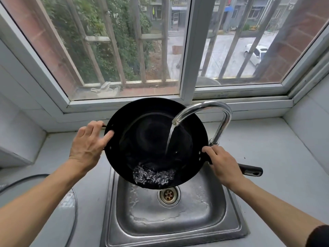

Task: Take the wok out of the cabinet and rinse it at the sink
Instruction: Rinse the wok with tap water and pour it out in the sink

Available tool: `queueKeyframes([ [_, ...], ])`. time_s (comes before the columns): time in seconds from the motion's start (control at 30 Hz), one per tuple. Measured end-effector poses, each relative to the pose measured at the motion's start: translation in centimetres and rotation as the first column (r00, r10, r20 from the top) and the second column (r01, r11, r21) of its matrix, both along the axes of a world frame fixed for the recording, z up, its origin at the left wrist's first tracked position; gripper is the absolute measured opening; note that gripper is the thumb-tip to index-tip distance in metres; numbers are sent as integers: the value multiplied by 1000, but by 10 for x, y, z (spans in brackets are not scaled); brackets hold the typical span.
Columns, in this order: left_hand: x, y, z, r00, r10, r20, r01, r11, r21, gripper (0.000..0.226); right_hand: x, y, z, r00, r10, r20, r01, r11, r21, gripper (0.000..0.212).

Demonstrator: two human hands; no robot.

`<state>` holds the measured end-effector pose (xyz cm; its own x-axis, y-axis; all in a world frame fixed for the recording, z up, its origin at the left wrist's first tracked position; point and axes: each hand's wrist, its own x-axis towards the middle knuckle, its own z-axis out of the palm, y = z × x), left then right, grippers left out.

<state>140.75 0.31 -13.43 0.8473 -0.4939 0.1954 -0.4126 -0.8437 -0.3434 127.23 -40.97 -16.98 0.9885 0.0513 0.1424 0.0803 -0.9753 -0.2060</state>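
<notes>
Wok [147, 139]: black, round, matte inside, small rivets at both sides, tilted toward the person, held over the sink [229, 223] between the two hands. Left hand [87, 147] grips the small side handle, thumb on the rim. Right hand [224, 166] wraps the long black handle [252, 172] where it meets the wok. Faucet [213, 111] stream hits the inside just left of the right hand; water pools foaming at the low edge. No readable labels.

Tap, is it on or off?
On. Water streams from the tap into the wok and froths at its low edge.
</notes>
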Motion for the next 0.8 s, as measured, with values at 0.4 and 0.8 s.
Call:
queueKeyframes([
  [0.4,-9,24,17,998,49,32,-50,998,38,79,27,17,-8,998,25,56,-25,1000,1,59],
  [0.8,-8,40,38,996,15,83,-19,998,53,75,37,41,-30,999,35,-6,-34,994,100,59],
])
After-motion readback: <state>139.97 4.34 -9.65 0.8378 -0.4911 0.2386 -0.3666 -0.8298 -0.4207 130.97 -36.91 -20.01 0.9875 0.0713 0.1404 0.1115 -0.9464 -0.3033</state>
